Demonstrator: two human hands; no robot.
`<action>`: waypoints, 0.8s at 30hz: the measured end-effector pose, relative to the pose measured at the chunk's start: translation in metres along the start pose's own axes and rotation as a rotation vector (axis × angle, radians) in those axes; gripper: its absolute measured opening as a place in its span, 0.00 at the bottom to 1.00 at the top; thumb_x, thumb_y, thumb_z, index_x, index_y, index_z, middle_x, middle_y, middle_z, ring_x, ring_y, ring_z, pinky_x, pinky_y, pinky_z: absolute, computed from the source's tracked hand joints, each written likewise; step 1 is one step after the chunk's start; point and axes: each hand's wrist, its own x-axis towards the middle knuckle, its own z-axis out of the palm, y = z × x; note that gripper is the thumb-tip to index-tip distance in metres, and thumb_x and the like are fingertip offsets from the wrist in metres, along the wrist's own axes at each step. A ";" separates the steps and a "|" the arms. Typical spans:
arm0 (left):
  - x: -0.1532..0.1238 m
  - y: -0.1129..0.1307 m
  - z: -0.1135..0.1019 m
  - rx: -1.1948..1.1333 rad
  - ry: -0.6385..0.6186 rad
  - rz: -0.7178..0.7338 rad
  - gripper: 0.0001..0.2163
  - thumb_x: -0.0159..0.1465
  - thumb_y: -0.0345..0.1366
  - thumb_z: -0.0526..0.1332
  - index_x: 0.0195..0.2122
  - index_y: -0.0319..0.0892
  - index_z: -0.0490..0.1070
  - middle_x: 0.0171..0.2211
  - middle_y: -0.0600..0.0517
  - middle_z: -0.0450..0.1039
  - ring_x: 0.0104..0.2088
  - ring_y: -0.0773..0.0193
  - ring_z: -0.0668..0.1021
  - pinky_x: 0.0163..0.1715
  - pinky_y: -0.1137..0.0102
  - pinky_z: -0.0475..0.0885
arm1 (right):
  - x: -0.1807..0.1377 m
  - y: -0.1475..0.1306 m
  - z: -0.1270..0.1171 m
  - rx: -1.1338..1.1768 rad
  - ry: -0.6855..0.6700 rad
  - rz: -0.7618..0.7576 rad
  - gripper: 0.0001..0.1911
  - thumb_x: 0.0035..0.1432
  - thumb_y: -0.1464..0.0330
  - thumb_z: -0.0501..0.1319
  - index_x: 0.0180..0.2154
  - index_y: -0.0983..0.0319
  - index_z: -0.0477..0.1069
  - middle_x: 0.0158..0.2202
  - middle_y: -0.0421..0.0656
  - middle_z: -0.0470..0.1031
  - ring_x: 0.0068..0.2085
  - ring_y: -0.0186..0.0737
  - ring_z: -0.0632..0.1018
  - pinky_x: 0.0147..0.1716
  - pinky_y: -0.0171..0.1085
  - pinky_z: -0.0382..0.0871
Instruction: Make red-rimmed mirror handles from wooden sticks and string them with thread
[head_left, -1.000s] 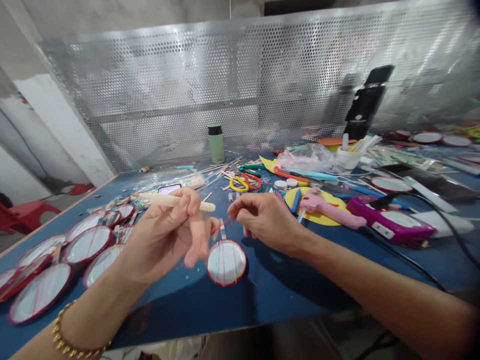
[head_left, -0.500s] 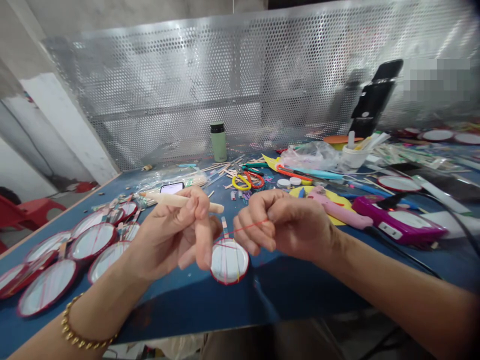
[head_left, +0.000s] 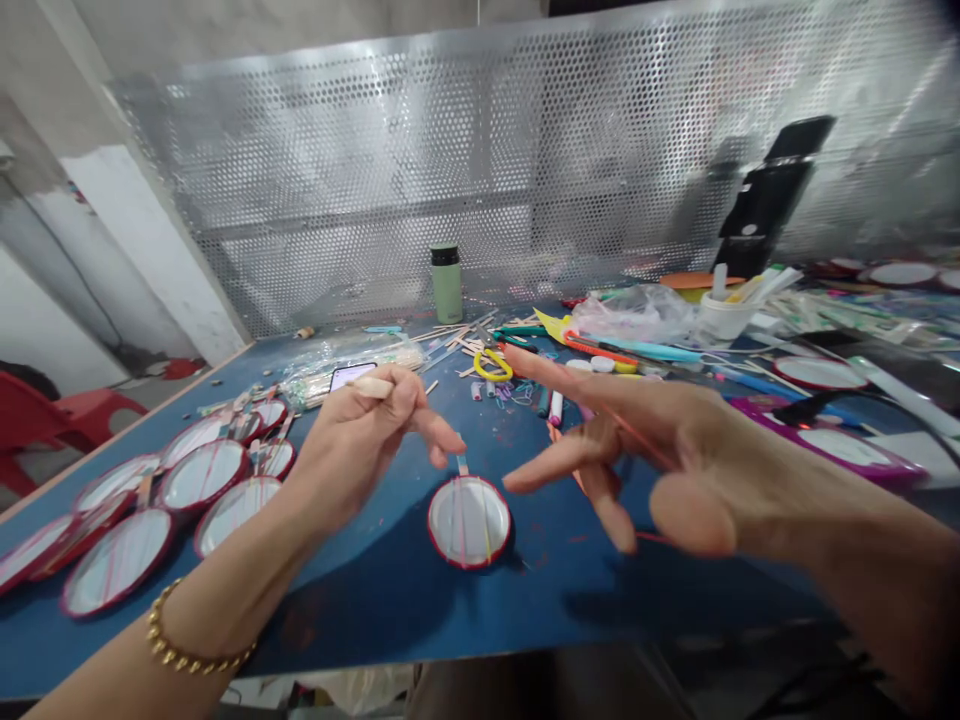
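My left hand (head_left: 367,445) is closed around a pale tapered stick (head_left: 373,387), most of which the fingers hide. Its index finger points toward a round, red-rimmed white disc (head_left: 469,520) with a short stick handle. Coloured threads cross this disc, which lies on the blue table between my hands. To the right, my right hand (head_left: 660,460) has its fingers spread wide. A red thread (head_left: 637,438) runs across that hand, and more red strand shows below its fingers.
Several similar discs (head_left: 202,475) are heaped at the left. Behind the hands lie yellow-handled scissors (head_left: 493,366), markers (head_left: 555,408) and loose sticks. A green bottle (head_left: 448,288) stands by the perforated metal panel (head_left: 360,150). At the right are a purple device (head_left: 892,462) and a white cup (head_left: 724,318).
My right hand has moved right and toward me, its curled fingers now spread. The left hand has turned, still holding the stick. The red thread no longer stretches straight between both hands.
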 end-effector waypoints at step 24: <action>-0.084 -0.014 0.026 1.128 0.292 -0.140 0.09 0.67 0.34 0.46 0.35 0.47 0.64 0.27 0.56 0.73 0.27 0.64 0.75 0.26 0.72 0.67 | 0.008 0.053 0.058 -0.885 -0.140 -0.413 0.28 0.64 0.76 0.51 0.64 0.60 0.52 0.37 0.42 0.75 0.35 0.38 0.75 0.44 0.39 0.68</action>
